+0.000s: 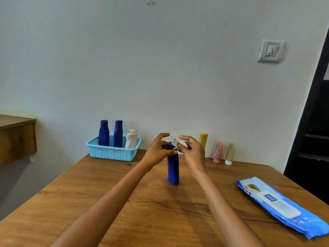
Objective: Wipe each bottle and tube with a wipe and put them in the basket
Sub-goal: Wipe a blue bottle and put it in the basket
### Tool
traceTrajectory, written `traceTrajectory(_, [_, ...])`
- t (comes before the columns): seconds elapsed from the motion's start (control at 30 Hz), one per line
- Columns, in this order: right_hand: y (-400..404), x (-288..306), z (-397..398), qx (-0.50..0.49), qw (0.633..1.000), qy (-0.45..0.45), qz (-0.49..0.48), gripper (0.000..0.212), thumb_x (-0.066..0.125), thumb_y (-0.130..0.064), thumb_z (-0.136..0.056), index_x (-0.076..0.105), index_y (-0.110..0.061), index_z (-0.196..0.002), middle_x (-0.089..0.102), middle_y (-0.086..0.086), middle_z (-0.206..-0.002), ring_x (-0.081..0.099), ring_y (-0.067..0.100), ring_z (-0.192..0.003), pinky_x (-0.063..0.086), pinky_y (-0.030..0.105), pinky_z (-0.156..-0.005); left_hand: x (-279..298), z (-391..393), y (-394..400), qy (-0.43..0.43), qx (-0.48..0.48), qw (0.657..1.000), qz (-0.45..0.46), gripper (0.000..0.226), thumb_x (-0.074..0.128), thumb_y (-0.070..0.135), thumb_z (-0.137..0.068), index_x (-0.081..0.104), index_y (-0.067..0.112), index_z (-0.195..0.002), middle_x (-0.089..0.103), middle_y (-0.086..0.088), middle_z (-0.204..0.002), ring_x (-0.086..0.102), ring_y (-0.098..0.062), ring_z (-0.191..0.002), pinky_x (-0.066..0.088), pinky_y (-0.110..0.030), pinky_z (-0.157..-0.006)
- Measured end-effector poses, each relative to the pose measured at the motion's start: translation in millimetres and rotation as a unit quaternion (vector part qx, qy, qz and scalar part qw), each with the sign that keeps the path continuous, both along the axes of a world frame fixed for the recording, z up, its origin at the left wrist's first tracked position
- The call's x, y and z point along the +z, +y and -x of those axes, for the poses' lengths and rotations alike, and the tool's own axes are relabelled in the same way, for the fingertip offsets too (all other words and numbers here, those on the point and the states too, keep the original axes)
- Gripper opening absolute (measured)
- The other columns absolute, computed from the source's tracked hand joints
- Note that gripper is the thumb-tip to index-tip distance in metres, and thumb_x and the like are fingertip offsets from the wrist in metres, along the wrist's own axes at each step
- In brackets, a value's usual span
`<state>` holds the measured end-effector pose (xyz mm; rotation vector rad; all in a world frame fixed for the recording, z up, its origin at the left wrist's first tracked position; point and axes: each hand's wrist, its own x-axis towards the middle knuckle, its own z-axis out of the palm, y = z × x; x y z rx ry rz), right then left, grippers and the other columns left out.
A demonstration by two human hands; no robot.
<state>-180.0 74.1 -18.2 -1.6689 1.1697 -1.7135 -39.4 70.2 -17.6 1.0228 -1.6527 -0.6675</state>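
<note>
With the left hand (157, 148) gripping the blue bottle (173, 168) steady, the right hand (191, 151), fingers pinching the wipe (175, 141), should rub round its cap.

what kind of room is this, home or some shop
Probably a room in a home, though that is not certain: a wooden table against a plain painted wall, a wall switch, and toiletry bottles in a small blue basket beside a pack of wet wipes.

We have one head-worn view, close above the tabletop's (89, 202) near edge, facing its far edge and the wall (160, 68).
</note>
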Motion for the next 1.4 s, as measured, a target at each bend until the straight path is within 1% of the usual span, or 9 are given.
traceTrajectory(0.17, [1,1,-1,0.018,0.971,-0.234,-0.045,0.023,0.064,-0.012,-0.087,0.061,-0.021,-0.108,0.064,0.002,-0.106,0.065,0.015,-0.093,0.056,0.024,-0.073,0,1,0,0.018,-0.055,0.997,-0.042,0.054,0.071,0.012,-0.081,0.041,0.026,-0.123,0.063,0.002,-0.109,0.061,-0.010,-0.100,0.050,-0.019,-0.074])
traceTrajectory(0.27, [-2,4,4,-0.005,0.948,-0.306,-0.086,0.027,0.065,-0.018,-0.086,0.057,-0.019,-0.111,0.062,0.004,-0.106,0.064,0.016,-0.093,0.056,0.028,-0.074,0,-4,0,0.042,-0.087,0.993,-0.073,0.042,0.065,0.006,-0.084,0.044,0.021,-0.116,0.062,-0.002,-0.116,0.060,-0.013,-0.104,0.050,-0.020,-0.076])
traceTrajectory(0.43, [0,-7,-1,0.046,0.955,-0.222,-0.191,0.022,0.067,-0.021,-0.085,0.061,-0.020,-0.106,0.065,0.004,-0.106,0.061,0.019,-0.099,0.055,0.029,-0.076,-2,-5,1,0.052,-0.102,0.990,-0.078,0.031,0.059,0.002,-0.087,0.048,0.017,-0.112,0.061,-0.003,-0.113,0.060,-0.012,-0.101,0.050,-0.020,-0.075])
traceTrajectory(0.57, [7,-7,-7,0.080,0.976,-0.146,-0.140,0.023,0.065,-0.026,-0.087,0.064,-0.021,-0.109,0.068,-0.003,-0.102,0.062,0.011,-0.096,0.051,0.019,-0.065,-2,-4,-1,0.018,-0.035,0.999,-0.031,0.031,0.057,0.006,-0.088,0.053,0.022,-0.115,0.055,-0.002,-0.114,0.056,-0.011,-0.097,0.047,-0.016,-0.069])
traceTrajectory(0.7, [10,-6,-11,0.090,0.987,-0.071,-0.114,0.024,0.063,-0.028,-0.088,0.058,-0.024,-0.112,0.064,-0.005,-0.105,0.059,0.010,-0.096,0.049,0.019,-0.067,-2,-6,-3,0.004,-0.021,1.000,-0.018,0.036,0.054,0.003,-0.089,0.056,0.020,-0.120,0.058,0.001,-0.111,0.058,-0.007,-0.091,0.049,-0.012,-0.063])
traceTrajectory(0.87, [9,-8,-10,0.062,0.991,0.053,-0.106,0.021,0.049,-0.032,-0.096,0.054,-0.022,-0.114,0.062,-0.003,-0.106,0.057,0.010,-0.095,0.048,0.018,-0.069,-1,-5,-2,0.007,-0.002,1.000,0.003,0.027,0.068,0.030,-0.084,0.058,0.027,-0.109,0.059,0.007,-0.102,0.058,-0.007,-0.088,0.046,-0.010,-0.060])
traceTrajectory(1.03, [6,-20,-6,0.038,0.975,0.079,-0.203,0.025,0.044,-0.035,-0.098,0.058,-0.015,-0.098,0.063,0.004,-0.095,0.057,0.015,-0.084,0.047,0.028,-0.074,-2,-8,-5,0.050,0.027,0.998,0.008,0.026,0.072,0.022,-0.080,0.057,0.031,-0.100,0.060,0.009,-0.091,0.059,-0.008,-0.084,0.046,-0.007,-0.054])
traceTrajectory(1.17, [5,-37,2,0.046,0.938,0.120,-0.323,0.013,0.050,-0.027,-0.095,0.054,-0.025,-0.083,0.060,0.000,-0.090,0.056,0.015,-0.084,0.047,0.027,-0.075,1,-15,-5,0.072,0.017,0.997,0.004,0.031,0.070,0.019,-0.082,0.054,0.028,-0.107,0.059,0.007,-0.094,0.060,-0.011,-0.085,0.049,-0.010,-0.054])
traceTrajectory(1.4, [3,-28,-20,0.047,0.977,0.043,-0.204,0.019,0.049,-0.032,-0.096,0.062,-0.018,-0.094,0.064,0.000,-0.088,0.056,0.013,-0.078,0.044,0.023,-0.066,22,-38,-5,0.111,0.081,0.988,0.068,0.039,0.071,0.016,-0.082,0.053,0.019,-0.116,0.060,0.004,-0.096,0.060,-0.009,-0.083,0.051,-0.013,-0.058])
